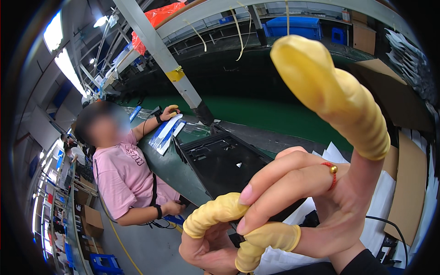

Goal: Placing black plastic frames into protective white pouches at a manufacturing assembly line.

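Note:
My right hand (330,201) is close to the camera, its index finger stretched upward in a yellow finger cot. A red cord ring with a gold bead circles one of its fingers. The middle and ring fingers bend toward my left hand (206,247), and the right thumb, also in a yellow cot, meets it. The left fingers are curled, with yellow cots on the index finger and thumb. The fingertips of both hands touch; what lies between them, if anything, is hidden. Behind them a black flat panel with a raised frame (206,160) lies on the green table.
A person in a pink shirt (123,178) stands across at the left, one hand near blue-and-white strips (167,135). A grey post (165,59) rises beyond the panel. Cardboard (408,183) and white sheets stand at the right. A blue stool (106,263) is on the floor.

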Demonstrator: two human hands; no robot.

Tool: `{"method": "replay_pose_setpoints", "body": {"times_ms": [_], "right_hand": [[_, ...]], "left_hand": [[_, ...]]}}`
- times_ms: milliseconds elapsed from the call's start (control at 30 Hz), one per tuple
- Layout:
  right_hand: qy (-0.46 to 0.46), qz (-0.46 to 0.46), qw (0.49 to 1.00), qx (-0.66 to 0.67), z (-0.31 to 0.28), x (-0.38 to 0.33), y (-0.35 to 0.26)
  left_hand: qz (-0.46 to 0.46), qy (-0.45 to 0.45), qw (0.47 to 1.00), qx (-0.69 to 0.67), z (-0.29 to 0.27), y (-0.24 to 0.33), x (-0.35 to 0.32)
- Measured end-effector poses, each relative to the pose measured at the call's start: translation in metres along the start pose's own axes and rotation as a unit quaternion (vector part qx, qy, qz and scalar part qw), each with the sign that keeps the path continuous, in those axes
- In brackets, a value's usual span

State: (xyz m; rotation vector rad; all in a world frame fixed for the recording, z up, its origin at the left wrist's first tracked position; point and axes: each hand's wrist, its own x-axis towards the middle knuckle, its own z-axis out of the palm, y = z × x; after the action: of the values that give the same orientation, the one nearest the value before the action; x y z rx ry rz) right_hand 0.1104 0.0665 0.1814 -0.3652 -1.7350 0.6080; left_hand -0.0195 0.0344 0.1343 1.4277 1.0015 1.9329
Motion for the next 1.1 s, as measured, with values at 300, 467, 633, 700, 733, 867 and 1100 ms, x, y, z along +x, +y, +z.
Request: {"method": "replay_pose_setpoints", "body": {"times_ms": [300, 467, 633, 700, 733, 867, 1100], "right_hand": [[-0.031, 0.046, 0.991, -0.12, -0.01, -0.021, -0.025], [-0.051, 0.07, 0.98, -0.176, -0.007, -0.022, -0.022], [-0.331, 0.003, 0.938, -0.105, -0.044, 0.014, -0.032], [-0.15, 0.099, 0.975, -0.13, -0.01, -0.015, -0.03], [0.044, 0.193, 0.967, -0.16, 0.006, -0.034, -0.032], [0.182, 0.168, 0.942, -0.226, 0.039, -0.055, -0.004], [0.067, 0.095, 0.926, -0.358, 0.026, -0.032, -0.028]], "left_hand": [[0.021, 0.017, 1.0, 0.012, -0.007, -0.004, 0.004], [0.055, 0.048, 0.995, -0.065, -0.005, -0.007, 0.0], [0.066, -0.049, 0.995, -0.061, -0.031, -0.021, 0.013], [0.064, -0.053, 0.996, -0.024, -0.035, -0.018, 0.012], [0.065, -0.059, 0.995, -0.048, -0.032, -0.016, 0.011], [0.046, -0.055, 0.995, -0.069, -0.027, -0.014, 0.007], [0.045, -0.045, 0.995, -0.072, -0.035, -0.018, 0.005]]}}
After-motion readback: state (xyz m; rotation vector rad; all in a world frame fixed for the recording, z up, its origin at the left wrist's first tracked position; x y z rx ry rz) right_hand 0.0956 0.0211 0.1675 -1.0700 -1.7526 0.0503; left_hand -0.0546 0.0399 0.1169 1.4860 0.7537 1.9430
